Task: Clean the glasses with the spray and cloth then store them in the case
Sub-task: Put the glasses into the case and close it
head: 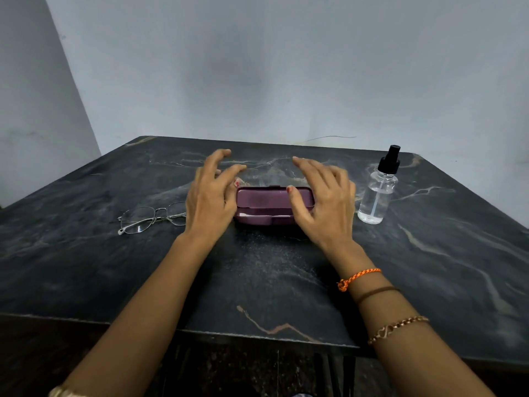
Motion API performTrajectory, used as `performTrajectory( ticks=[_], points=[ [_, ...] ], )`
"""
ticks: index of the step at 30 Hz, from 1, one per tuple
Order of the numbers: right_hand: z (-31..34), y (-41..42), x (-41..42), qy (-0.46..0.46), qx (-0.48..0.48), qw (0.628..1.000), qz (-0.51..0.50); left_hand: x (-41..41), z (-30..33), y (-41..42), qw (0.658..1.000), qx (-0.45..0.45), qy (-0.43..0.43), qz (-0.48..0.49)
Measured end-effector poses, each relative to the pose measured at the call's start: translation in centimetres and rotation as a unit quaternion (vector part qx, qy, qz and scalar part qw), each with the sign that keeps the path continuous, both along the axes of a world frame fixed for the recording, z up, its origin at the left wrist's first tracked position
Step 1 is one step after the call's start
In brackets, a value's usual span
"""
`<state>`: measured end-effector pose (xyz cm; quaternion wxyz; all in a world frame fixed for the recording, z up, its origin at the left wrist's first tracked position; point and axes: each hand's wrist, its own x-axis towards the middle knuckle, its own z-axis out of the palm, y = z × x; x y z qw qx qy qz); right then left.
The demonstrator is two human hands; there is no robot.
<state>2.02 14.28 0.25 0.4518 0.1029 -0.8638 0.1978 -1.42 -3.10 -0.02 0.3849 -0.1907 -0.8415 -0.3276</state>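
Both forearms are stretched over the counter [257, 282]; left hand [210, 196] and right hand [325, 200], fingers spread, nothing gripped, flank the closed case [266, 203]. Glasses [151, 217] lie left, spray [378, 190] right, easily toppled by a careless sweep.

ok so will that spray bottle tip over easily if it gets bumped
Probably yes: the spray bottle stands tall and narrow on the smooth table. It looks only about a third full, so likely light. Its round body would probably roll if it fell.
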Motion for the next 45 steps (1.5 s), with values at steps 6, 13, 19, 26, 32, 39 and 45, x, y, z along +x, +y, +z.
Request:
performTrajectory(
  ticks=[6,13,19,26,32,39,45],
  points=[
    [-1.4,-2.3,1.4,0.134,0.317,0.939,-0.001,1.0,0.1,-2.2,0.997,-0.022,0.048,0.060],
    [-1.5,-5.2,1.1,0.184,0.437,0.880,-0.029,2.3,-1.4,-12.4,0.981,-0.058,0.029,0.181],
    [-2.2,-10.5,0.4,0.047,0.391,0.910,-0.133,1.8,-2.4,-16.0,0.946,0.027,-0.164,0.278],
    [-1.9,-13.7,-1.1,-0.065,0.429,0.877,-0.207,1.3,-2.7,-16.2,0.953,0.014,-0.213,0.213],
    [-1.9,-13.9,-2.4,-0.170,0.364,0.910,-0.105,1.3,-3.1,-16.4,0.951,-0.004,-0.209,0.229],
    [-1.9,-13.7,-2.5,-0.185,0.308,0.932,-0.057,1.7,-3.0,-16.2,0.951,-0.033,-0.213,0.223],
    [-2.0,-13.6,-2.3,-0.191,0.299,0.934,-0.044,2.2,-2.7,-16.0,0.954,-0.020,-0.201,0.222]
  ],
)
